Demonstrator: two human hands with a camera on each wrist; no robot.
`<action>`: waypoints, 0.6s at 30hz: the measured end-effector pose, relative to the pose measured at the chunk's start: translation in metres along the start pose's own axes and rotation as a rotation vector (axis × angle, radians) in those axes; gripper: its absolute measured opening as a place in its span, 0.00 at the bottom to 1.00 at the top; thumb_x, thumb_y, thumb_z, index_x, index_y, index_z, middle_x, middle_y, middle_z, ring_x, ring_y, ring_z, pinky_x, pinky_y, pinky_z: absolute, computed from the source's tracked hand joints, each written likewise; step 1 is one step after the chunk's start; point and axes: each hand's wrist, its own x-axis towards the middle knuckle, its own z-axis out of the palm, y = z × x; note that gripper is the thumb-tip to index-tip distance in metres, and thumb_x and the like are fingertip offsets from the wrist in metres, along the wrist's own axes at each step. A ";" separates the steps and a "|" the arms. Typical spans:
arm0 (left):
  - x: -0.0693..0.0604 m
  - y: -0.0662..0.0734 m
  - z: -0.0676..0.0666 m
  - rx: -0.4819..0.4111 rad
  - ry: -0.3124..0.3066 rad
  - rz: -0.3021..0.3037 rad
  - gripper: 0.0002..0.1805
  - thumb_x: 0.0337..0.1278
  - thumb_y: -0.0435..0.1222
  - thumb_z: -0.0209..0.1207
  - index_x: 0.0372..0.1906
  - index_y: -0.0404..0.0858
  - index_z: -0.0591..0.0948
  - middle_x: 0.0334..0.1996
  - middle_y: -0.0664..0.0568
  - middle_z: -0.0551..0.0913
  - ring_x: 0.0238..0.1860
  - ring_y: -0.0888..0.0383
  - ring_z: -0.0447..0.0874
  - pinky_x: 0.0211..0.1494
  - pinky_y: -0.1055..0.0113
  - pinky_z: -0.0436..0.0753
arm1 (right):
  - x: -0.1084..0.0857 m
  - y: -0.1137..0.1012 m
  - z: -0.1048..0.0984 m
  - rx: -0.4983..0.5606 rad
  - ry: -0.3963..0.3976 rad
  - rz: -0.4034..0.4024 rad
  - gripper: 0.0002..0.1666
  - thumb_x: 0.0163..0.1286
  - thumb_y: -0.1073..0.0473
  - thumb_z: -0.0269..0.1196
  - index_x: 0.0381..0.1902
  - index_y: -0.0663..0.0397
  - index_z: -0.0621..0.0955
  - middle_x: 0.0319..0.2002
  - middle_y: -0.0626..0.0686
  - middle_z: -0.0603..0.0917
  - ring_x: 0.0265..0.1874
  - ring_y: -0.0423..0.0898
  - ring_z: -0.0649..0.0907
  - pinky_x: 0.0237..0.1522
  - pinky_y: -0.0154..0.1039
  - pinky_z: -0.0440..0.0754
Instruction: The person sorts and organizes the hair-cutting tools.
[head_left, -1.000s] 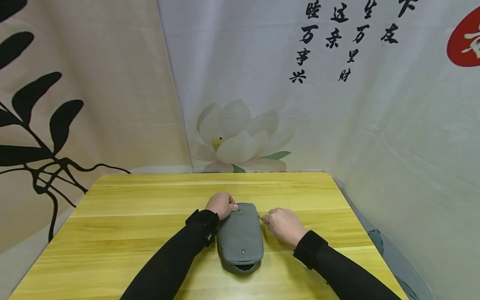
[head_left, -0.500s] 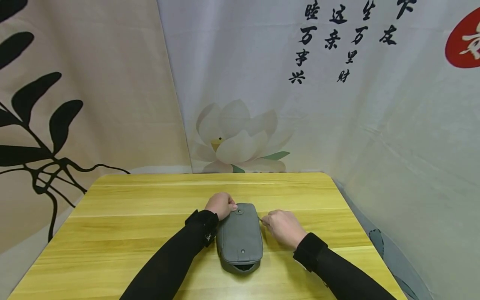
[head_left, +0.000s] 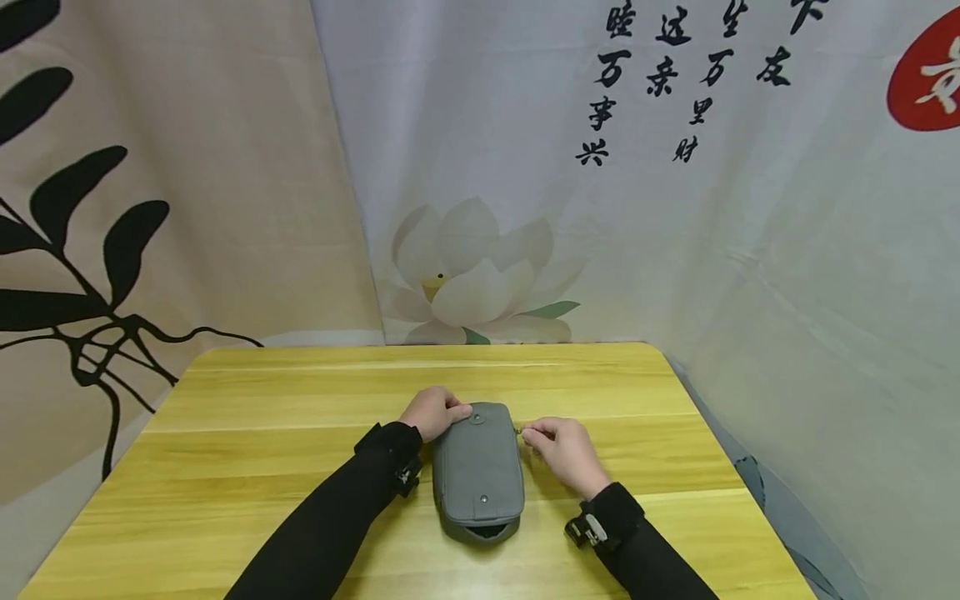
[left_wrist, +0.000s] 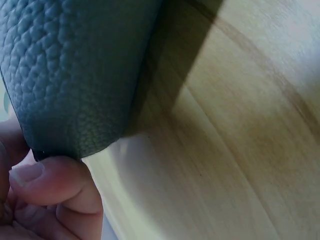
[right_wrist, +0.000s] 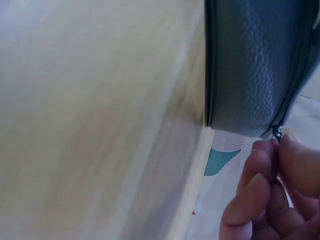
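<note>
A grey zip pouch [head_left: 480,467] of pebbled leather lies on the table, its long side running away from me. My left hand [head_left: 433,414] holds its far left corner, the thumb on top near a round snap. In the left wrist view the thumb [left_wrist: 55,182] presses against the edge of the pouch's end. At the far right side, my right hand [head_left: 564,450] pinches the zipper pull [right_wrist: 278,132] between thumb and fingers. A dark gap shows under the flap at the near end; what is inside cannot be seen.
The yellow wooden table [head_left: 285,467] has its far edge close to a printed curtain [head_left: 480,167] with a lotus and black characters. Another curtain side with dark leaves [head_left: 75,179] stands at the left. Both wrists carry black bands with small cameras.
My right wrist has turned and its forearm has swung left and nearer, while the fingers stay by the zipper pull. The left wrist has shifted slightly left. The pouch has barely moved.
</note>
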 end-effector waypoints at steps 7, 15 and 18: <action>-0.007 0.001 -0.002 0.043 0.037 0.019 0.16 0.76 0.43 0.64 0.31 0.38 0.89 0.22 0.52 0.80 0.25 0.57 0.73 0.31 0.67 0.69 | -0.002 -0.001 0.001 -0.068 0.027 -0.078 0.06 0.73 0.59 0.71 0.42 0.49 0.94 0.40 0.48 0.94 0.38 0.40 0.88 0.39 0.32 0.83; -0.012 0.006 -0.004 0.056 0.058 0.018 0.17 0.76 0.43 0.64 0.31 0.37 0.89 0.20 0.53 0.77 0.24 0.58 0.72 0.31 0.68 0.69 | -0.005 0.000 -0.003 -0.097 -0.009 -0.135 0.06 0.73 0.60 0.71 0.42 0.50 0.94 0.41 0.48 0.95 0.42 0.41 0.91 0.41 0.31 0.84; -0.013 0.008 -0.005 0.051 0.056 0.013 0.17 0.77 0.43 0.63 0.32 0.37 0.89 0.21 0.53 0.78 0.24 0.58 0.72 0.31 0.68 0.69 | -0.006 0.001 -0.005 -0.105 -0.023 -0.157 0.07 0.74 0.59 0.71 0.43 0.51 0.94 0.41 0.48 0.95 0.40 0.40 0.89 0.38 0.30 0.82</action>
